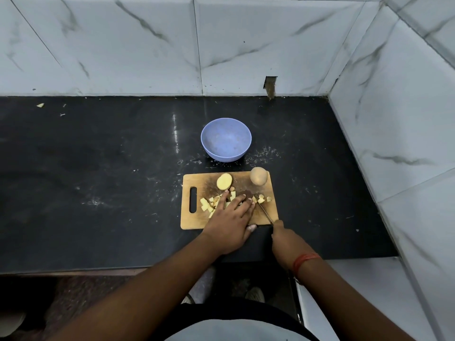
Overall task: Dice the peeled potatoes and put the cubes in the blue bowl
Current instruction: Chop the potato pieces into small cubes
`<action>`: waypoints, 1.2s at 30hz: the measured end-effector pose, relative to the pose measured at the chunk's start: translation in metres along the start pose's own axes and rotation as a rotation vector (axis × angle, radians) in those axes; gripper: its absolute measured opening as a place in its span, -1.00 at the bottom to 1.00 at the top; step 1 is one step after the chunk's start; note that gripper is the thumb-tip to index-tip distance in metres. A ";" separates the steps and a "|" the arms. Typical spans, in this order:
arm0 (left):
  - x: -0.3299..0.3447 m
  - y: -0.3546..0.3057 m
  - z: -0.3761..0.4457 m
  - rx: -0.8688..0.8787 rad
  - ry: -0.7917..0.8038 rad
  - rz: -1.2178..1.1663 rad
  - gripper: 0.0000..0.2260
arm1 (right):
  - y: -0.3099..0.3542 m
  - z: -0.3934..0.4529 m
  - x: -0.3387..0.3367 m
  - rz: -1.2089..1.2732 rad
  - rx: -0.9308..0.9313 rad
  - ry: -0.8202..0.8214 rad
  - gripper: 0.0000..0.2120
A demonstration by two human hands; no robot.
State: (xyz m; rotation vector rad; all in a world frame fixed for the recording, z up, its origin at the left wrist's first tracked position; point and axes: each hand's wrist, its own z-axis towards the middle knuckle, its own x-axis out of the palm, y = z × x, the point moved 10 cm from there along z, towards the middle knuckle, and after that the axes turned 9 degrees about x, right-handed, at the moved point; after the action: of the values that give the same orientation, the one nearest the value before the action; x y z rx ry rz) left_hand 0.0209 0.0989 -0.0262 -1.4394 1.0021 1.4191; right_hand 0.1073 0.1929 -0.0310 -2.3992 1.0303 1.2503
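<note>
**Dicing on the board, bowl waiting behind**

I see the wooden cutting board (229, 200) lying on the black counter (98, 180) with its long axis left to right and its handle slot at the left end. My left hand (229, 220) lies flat over the middle of the board, fingers straight and spread, pointing away from me, their tips resting among the potato cubes (208, 204). More cubes (262, 198) sit just right of those fingertips. My right hand (285, 242) curls around the knife (266, 214) handle; the thin blade runs away from me and slightly left, its tip just beside the left fingertips. A cut half potato (224, 181) lies face up at the board's far edge, a whole potato (258, 176) at the far right corner. The blue bowl (226, 139) stands beyond the board, apart from it, with nothing visible inside.
</note>
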 end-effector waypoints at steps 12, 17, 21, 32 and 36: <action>-0.022 -0.024 0.024 0.168 -0.108 -0.014 -0.48 | -0.043 -0.037 -0.007 1.108 0.049 0.255 -0.80; -0.009 -0.033 0.048 0.233 -0.003 0.093 -0.42 | -0.036 -0.036 -0.023 1.138 0.001 0.246 -0.80; -0.013 -0.012 0.029 0.197 -0.040 0.115 -0.48 | -0.039 -0.029 -0.031 1.133 -0.019 0.239 -0.80; -0.026 0.080 -0.006 -0.299 -0.015 -0.089 -0.49 | -0.012 -0.020 -0.037 1.065 -0.088 0.258 -0.80; -0.026 0.090 -0.006 -0.352 0.030 -0.200 -0.35 | 0.000 -0.018 -0.039 1.023 -0.116 0.255 -0.82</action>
State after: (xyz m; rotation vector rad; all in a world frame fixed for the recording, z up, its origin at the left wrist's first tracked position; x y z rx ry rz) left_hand -0.0636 0.0651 -0.0041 -1.7649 0.6230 1.4771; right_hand 0.1033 0.2023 0.0105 -2.1420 2.5049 1.2554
